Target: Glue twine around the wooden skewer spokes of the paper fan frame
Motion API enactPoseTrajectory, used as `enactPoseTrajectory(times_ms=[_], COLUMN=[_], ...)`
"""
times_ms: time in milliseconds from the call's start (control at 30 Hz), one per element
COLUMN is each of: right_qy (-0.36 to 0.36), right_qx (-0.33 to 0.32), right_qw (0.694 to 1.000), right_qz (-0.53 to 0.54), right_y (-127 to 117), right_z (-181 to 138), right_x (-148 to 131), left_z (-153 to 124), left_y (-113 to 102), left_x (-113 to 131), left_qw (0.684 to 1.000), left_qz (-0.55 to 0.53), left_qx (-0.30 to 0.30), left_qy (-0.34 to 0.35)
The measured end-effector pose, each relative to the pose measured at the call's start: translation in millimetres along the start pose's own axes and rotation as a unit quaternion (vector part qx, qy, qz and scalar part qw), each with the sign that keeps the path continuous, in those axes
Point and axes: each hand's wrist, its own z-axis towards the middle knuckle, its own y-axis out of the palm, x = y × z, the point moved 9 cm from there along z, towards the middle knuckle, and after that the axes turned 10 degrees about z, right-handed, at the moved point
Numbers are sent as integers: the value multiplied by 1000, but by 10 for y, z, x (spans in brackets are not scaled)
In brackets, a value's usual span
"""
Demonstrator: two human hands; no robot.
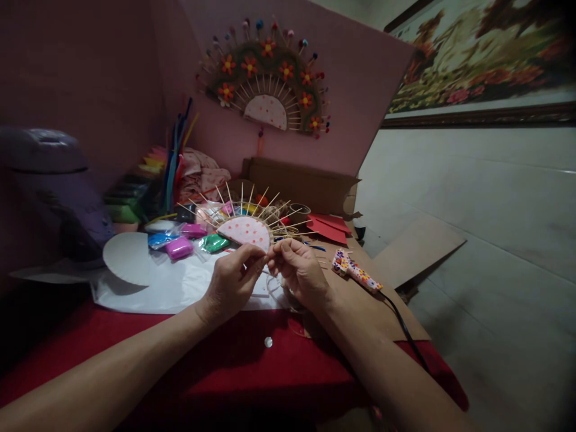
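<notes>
A half-round pink dotted card fan [249,231] with several thin wooden sticks spreading from its edge stands upright over the table. My left hand [234,282] pinches its lower right corner, fingers closed. My right hand [299,270] is closed in a pinch right beside it, on the same corner or on a stick end; which one I cannot tell. A thin pale cord or wire loops below both hands.
A finished decorated fan [267,78] hangs on the pink backboard. Small bags of coloured clay [180,246], white paper [148,282], pipe cleaners [175,156], a cardboard box [299,186], red card [328,228] and a dotted glue gun [355,271] with black cable lie around. Red cloth [252,366] covers the table.
</notes>
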Motion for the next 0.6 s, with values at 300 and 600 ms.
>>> enactPoseTrajectory(times_ms=[300,600], right_qy=[18,-56], right_qx=[-6,131], right_qw=[1000,989], right_qz=[-22,32], right_y=[23,-269], right_z=[-14,20], right_x=[22,-245], left_z=[-5,29], left_y=[56,-47], left_x=[-51,-567], left_qw=[996,940], left_qz=[-60,-198], left_qx=[-27,78], left_qy=[-60,-266])
